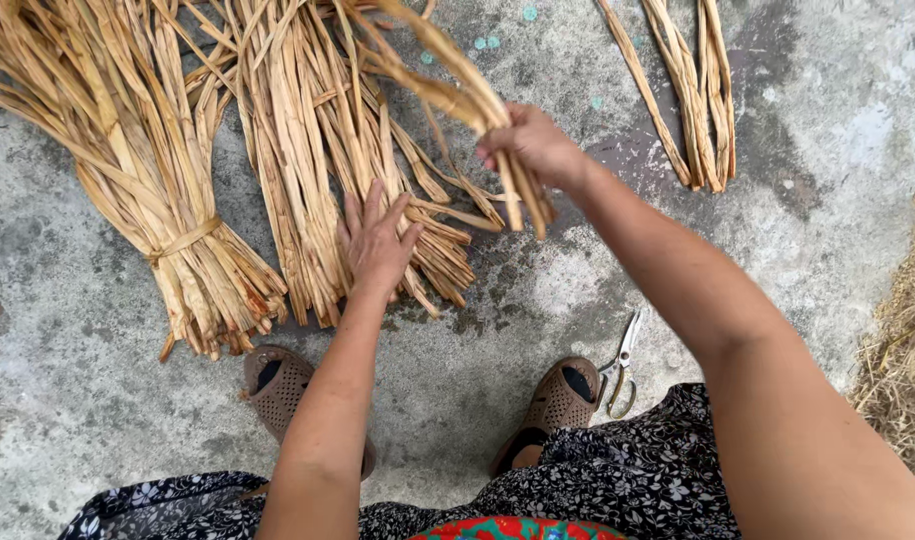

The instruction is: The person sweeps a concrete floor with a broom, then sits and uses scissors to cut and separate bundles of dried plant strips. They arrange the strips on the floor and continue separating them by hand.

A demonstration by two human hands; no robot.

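On the concrete floor [67,400], the left hand [377,245] lies flat, fingers spread, on the loose bundle of dried leaf strips [317,160]; the right hand [532,145] grips a lifted bunch of strips [447,85]. Best to press firmly while drawing strands free.

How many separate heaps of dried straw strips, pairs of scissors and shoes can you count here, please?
Straw heaps: 4 (tied bundle, loose pile, held bunch, small heap)
Scissors: 1
Shoes: 2
Total: 7
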